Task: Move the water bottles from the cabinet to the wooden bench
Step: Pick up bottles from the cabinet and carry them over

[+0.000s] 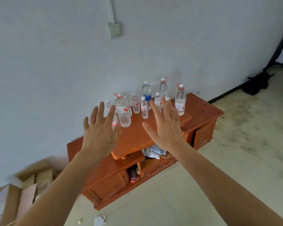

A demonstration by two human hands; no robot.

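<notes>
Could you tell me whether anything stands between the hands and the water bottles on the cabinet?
Nothing visible does: the left hand and right hand hover open before the water bottles on the cabinet. The wooden bench is out of view.

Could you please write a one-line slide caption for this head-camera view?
Open left hand and right hand extended toward water bottles standing on the wooden cabinet.

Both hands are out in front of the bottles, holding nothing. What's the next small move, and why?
Probably close the left hand round the large clear plastic bottle with the red loop: it stands near the front on the orange-brown wooden cabinet, and this hand and the right hand are open, holding nothing.
</notes>
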